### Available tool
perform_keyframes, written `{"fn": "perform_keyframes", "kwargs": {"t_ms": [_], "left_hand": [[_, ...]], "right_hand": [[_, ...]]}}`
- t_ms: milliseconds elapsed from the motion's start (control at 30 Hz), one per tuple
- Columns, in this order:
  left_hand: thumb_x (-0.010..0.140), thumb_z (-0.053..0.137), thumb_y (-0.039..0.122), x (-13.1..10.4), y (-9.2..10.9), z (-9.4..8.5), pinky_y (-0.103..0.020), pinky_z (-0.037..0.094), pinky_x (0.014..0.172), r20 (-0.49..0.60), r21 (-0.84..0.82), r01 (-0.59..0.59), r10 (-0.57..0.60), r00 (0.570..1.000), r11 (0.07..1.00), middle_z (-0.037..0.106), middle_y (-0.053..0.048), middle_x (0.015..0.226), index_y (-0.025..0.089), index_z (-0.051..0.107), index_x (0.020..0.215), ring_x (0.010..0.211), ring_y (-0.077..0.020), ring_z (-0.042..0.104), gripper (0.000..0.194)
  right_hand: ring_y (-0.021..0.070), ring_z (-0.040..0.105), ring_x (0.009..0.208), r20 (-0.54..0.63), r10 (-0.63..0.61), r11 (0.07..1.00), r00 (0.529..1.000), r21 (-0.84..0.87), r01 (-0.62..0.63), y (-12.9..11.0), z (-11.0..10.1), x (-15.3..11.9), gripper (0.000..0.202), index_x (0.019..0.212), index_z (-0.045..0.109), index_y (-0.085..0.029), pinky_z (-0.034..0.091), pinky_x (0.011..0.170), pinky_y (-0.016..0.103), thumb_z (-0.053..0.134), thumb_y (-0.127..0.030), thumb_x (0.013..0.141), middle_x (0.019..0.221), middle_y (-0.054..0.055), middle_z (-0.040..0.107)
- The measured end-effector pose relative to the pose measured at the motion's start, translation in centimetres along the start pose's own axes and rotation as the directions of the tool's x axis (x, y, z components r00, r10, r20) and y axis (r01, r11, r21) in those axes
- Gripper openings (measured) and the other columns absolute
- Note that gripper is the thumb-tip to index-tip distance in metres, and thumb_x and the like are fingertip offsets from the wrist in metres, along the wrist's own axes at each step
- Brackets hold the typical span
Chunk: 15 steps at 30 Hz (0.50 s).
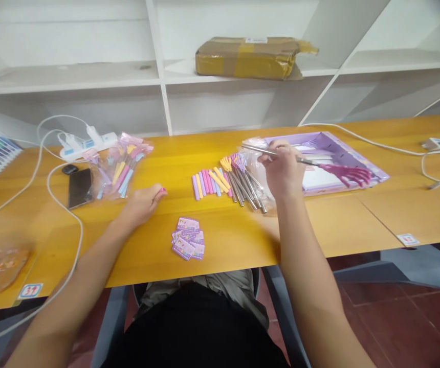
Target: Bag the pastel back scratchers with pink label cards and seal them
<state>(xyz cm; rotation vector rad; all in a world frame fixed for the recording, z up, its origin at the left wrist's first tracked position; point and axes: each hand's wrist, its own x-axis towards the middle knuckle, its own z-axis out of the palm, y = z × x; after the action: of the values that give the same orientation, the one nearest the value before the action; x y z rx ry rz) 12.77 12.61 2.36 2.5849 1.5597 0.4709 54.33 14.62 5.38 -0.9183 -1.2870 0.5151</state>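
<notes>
My right hand (284, 166) is closed on a metal rod with a magenta hand-shaped end (348, 174), held above the plastic bag beside the purple box. My left hand (143, 203) is closed over the table, its thumb on top; whatever it may hold is too small to make out. Between my hands lie several pastel handle sleeves (206, 184) in a row. Next to them is a pile of metal rods (245, 189) with yellow and purple hand-shaped ends. Small purple printed cards (189, 238) are stacked loosely nearer to me.
A purple open box (343, 145) stands at the right. At the left are bagged pastel pieces (120, 168), a phone (80, 188), a power strip (89, 145) and white cables. A taped carton (246, 57) sits on the shelf.
</notes>
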Motion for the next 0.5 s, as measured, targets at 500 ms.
{"fn": "perform_keyframes", "kwargs": {"t_ms": [500], "left_hand": [[0.113,0.033,0.049,-0.7,1.5,0.3,-0.031,0.044,0.073,0.091,-0.163,0.009,0.006,0.996,0.986,0.068,-0.003,0.082,0.023,0.055,0.091,0.075,-0.0204,0.065,0.040]], "right_hand": [[0.0261,0.066,0.075,0.201,0.152,0.613,0.968,-0.787,0.067,2.9,1.1,-1.6,0.030,0.111,0.071,-0.017,0.044,0.074,0.037,0.047,-0.035,0.110,0.083,0.013,0.074]]}}
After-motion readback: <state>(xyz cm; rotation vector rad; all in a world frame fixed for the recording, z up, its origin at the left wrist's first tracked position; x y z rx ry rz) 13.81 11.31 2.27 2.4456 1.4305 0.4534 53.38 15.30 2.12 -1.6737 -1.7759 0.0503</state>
